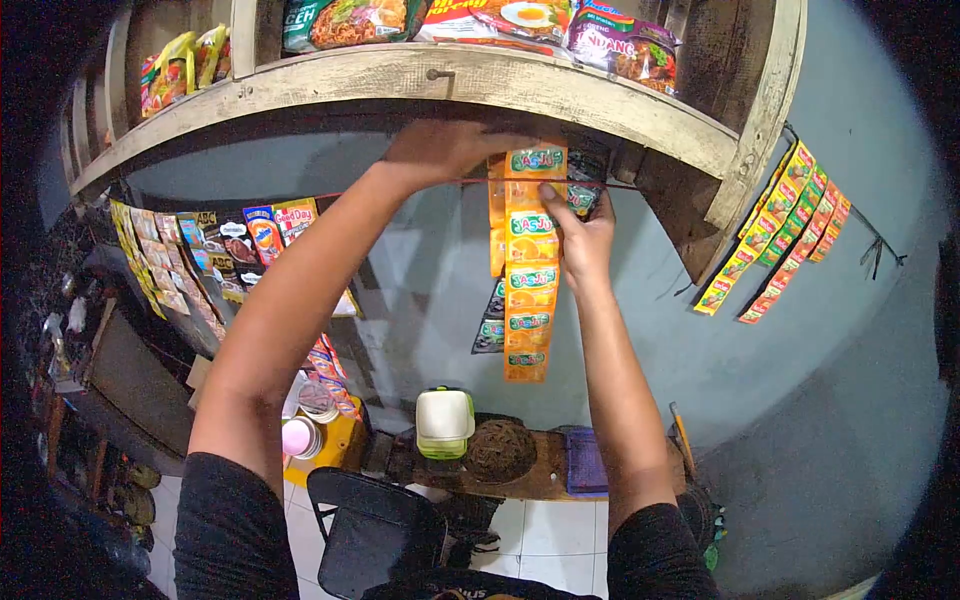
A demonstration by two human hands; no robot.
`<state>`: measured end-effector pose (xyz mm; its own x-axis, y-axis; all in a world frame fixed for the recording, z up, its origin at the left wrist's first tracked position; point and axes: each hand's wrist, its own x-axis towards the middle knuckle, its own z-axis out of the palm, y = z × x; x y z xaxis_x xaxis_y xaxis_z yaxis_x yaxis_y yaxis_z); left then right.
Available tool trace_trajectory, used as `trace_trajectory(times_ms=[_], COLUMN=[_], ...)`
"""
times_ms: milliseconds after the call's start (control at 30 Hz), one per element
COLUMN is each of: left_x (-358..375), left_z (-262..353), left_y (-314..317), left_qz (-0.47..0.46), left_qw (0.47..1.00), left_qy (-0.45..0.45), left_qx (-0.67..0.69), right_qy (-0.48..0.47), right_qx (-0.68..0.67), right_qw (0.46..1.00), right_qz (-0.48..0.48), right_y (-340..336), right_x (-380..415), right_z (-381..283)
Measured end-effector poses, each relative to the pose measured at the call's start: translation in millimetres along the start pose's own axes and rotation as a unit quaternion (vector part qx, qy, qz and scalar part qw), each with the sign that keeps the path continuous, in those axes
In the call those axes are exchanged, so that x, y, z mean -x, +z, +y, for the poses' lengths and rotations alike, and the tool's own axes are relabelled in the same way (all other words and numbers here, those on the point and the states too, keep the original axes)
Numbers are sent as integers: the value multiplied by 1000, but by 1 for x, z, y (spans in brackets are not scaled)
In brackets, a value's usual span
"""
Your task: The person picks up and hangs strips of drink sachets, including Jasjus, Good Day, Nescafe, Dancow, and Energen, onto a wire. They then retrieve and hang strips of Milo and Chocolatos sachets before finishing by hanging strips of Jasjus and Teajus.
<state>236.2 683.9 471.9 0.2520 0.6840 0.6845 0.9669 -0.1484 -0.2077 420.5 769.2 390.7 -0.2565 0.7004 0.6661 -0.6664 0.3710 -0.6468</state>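
Observation:
A strip of orange Jasjus drink sachets hangs down over a thin red string below the wooden shelf. My right hand holds this strip near its upper part, with the thumb on its front and the fingers behind. Beside those fingers is a dark sachet strip, and another dark strip shows behind the orange one at lower left. My left hand reaches up under the shelf to the top of the strip. Shadow and the sachets hide its fingertips.
Noodle packs stand on the wooden shelf overhead. Coffee sachets hang at left, seasoning sachets at right. Below are a bench with a green-and-white container, a black chair and a yellow table.

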Motion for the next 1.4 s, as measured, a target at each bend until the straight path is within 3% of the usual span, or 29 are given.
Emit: trace_trajectory(times_ms=[67, 133, 267, 333, 467, 533, 567, 633, 667, 733, 767, 800, 833, 867, 933, 1000, 1067, 1133, 1267, 1333, 1400], left_x=[-7, -11, -11, -5, -13, -11, -10, -10, -11, -11, -10, -6, -7, -14, -22, -28, -32, -33, -49, -50, -52], left_z=[-9, -10, -13, 0, -13, -17, -22, -27, -28, -17, -13, 17, 38, 45, 53, 49, 44, 40, 39, 39, 35], left_y=[10, 11, 6, 4, 9, 13, 12, 3, 7, 10, 11, -15, -28, -24, -12, -5, 2, 9, 22, 13, 16], left_qz=[-3, 98, 54, 62, 13, 100, 100, 4, 4, 94, 94, 25, -44, -44, 27, 2, -24, 171, 75, 167, 185], left_qw=[1000, 994, 995, 984, 987, 992, 992, 995, 995, 988, 987, 997, 999, 999, 996, 995, 992, 932, 954, 926, 926], left_qy=[3, -43, -14, -160, -144, -76, -76, -74, -74, -121, -121, -66, -10, -9, 82, 97, 112, 220, 253, 297, 286], left_qx=[-21, -27, -82, 55, 76, 5, 6, 73, 73, -37, -37, -27, -16, -16, -8, -32, -56, -234, -140, -164, -164], right_qy=[-14, 3, -5, -21, -17, -19, -21, 19, 18, 53, 61, 61, 1, -59, -43, -107, -101, -81, -61, -28, -22], right_qx=[15, 65, 80, 101, 118, 111, 103, 43, 43, 59, 88, 87, 136, 185, 174, 232, 248, 221, 174, 186, 197], right_qw=[1000, 998, 997, 995, 993, 993, 994, 999, 999, 995, 993, 993, 990, 981, 983, 967, 963, 972, 983, 982, 980], right_qz=[-14, -11, -5, -14, -25, -18, -12, -17, -18, -53, -55, -55, -36, -16, -23, 14, 14, 6, -1, -6, -5], right_y=[-8, -7, -1, -1, -20, -35, -42, -44, -44, -40, -38, -38, -38, -39, -39, -38, -39, -43, -51, -53, -56], right_x=[5, 11, 6, 1, 3, 2, 2, 4, 4, 5, 2, -4, -10, -15, -21, -25, -23, -25, -34, -34, -31], right_z=[5, 8, 3, 4, 8, 12, 14, 5, 1, -12, -14, -11, -6, -3, -2, -3, -11, -6, -1, -4, -6])
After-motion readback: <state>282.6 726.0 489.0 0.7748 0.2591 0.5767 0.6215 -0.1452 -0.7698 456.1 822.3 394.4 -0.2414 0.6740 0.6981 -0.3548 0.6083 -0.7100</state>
